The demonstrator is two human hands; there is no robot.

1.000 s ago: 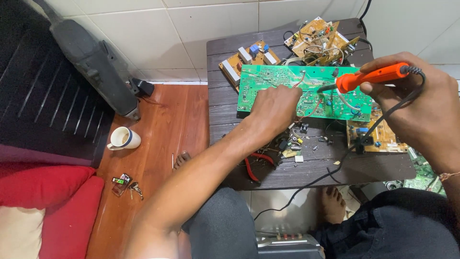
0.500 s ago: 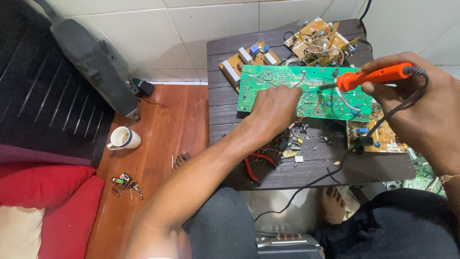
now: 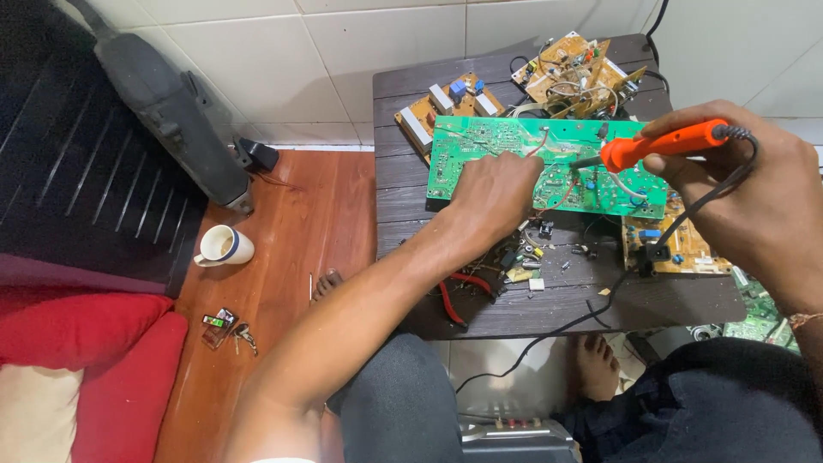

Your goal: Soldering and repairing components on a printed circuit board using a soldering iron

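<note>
Head view: I see the left hand (image 3: 493, 193) pressed knuckles-up on the green circuit board (image 3: 514, 146), fingers curled, pinching nothing I can make out. Right hand (image 3: 754, 197) wraps the orange soldering iron (image 3: 664, 144), tip over the board's middle. Board lies on the dark worktop (image 3: 411, 94); white mug (image 3: 227, 246) sits on the floor.

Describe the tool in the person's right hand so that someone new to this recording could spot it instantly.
Find the small dark wooden table against the white tiled wall, then the large green circuit board lying on it. Above the board's right half, the right hand holds an orange-handled soldering iron: the only bright orange thing there, trailing a black cord.
</note>
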